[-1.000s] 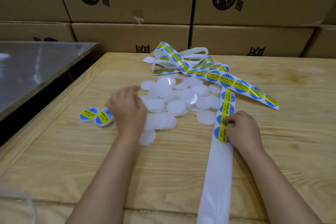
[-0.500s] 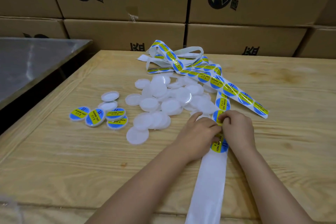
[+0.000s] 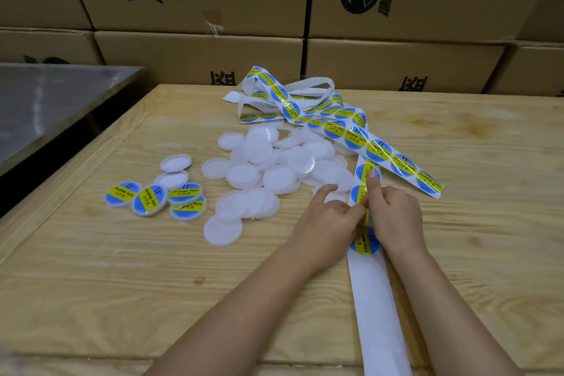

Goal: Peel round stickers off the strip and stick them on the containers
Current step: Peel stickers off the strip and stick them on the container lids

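Observation:
A long white backing strip (image 3: pixel 378 308) with round blue-and-yellow stickers (image 3: pixel 378 149) runs from the near edge up to a tangled heap at the back. My left hand (image 3: pixel 328 220) and my right hand (image 3: pixel 393 214) meet over the strip. Their fingertips pinch one sticker (image 3: pixel 365 214) that stands up off the backing. Another sticker (image 3: pixel 364 244) lies flat just below them. A pile of plain white round containers (image 3: pixel 268 171) lies left of my hands. Several labelled containers (image 3: pixel 149 198) sit in a group farther left.
The work surface is a pale wooden table (image 3: pixel 122 284). A grey metal table (image 3: pixel 45 107) adjoins it on the left across a dark gap. Stacked cardboard boxes (image 3: pixel 198 52) form a wall behind. Two unlabelled containers (image 3: pixel 175 163) lie beside the labelled group.
My left hand left the containers on the left, crossed to the strip and joined my right hand. Both now lift a sticker's edge. Two more labelled containers lie in the left group.

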Demonstrator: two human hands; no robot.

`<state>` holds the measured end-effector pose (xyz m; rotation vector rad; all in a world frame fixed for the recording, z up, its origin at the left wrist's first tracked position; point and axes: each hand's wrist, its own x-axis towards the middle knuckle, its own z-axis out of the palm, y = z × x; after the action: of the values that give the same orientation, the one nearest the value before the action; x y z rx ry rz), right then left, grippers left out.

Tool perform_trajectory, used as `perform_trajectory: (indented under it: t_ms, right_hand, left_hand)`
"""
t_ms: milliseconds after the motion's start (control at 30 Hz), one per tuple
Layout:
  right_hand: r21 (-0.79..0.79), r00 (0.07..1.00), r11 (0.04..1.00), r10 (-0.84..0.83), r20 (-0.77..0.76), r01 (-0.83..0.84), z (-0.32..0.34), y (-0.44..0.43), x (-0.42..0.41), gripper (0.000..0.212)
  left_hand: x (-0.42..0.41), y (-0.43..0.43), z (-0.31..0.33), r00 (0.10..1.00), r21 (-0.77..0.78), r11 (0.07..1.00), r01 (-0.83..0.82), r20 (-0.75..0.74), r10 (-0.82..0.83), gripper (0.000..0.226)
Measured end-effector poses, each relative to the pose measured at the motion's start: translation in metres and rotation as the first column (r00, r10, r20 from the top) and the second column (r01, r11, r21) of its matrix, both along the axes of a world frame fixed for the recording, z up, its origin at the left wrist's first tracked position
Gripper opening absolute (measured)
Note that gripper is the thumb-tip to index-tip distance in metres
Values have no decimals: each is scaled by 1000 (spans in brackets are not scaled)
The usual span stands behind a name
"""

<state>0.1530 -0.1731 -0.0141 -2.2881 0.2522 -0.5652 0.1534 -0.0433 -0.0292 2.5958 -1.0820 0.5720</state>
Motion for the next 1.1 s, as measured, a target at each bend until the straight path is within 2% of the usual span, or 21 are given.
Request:
perform_trajectory:
  t_ms: [67,200,300,367,533,700,900,967,1000,1033,1100]
  right_hand:
    - [15,1000,1000,-9,-10,9,-2,-1,1,74]
    - [126,1000,992,-6,5,5,-4,-4,2,73]
    - [159,1000,987,12,16,-14,-6,-6,3,70]
    - [159,1000,987,21,23,-24,-6,-6,3,70]
    - [143,999,989,27,36,-32,-7,-6,3,69]
    - [157,1000,988,12,27,-16,-9,-6,4,70]
    - [112,1000,994,-17,7,16,-8,-5,6,73]
    - [113,1000,993,-21,0,21,-7,-5,5,72]
    - [94,1000,995,-21,-6,21,-7,-5,5,72]
    - [61,1000,998,-17,-14,18,-6,-5,5,72]
    - [-1,1000,1000,-13,-25,13,-4,-6,5,70]
  left_hand:
    - [0,0,1,1000,9,1000,-1,-24,2,7]
    - [3,1,2,990,-37,999,6,-140,-11,23]
    - [2,3,0,971,-91,996,23,-236,-44,41]
    - [3,6,-1,967,-80,996,46,-247,-64,43]
    - [1,3,3,986,-1,999,40,-165,-40,37]
    - [-2,-3,7,998,-27,999,-20,-63,19,27]
    - [-5,-1,1,997,-2,998,60,50,-59,15]
    - [-5,2,0,996,-45,996,83,50,-80,15]
    - [-4,6,2,996,-88,992,94,3,-94,14]
    - [-4,10,5,990,-147,984,102,-87,-115,12]
    - [-2,20,11,959,-363,931,41,-248,-140,9]
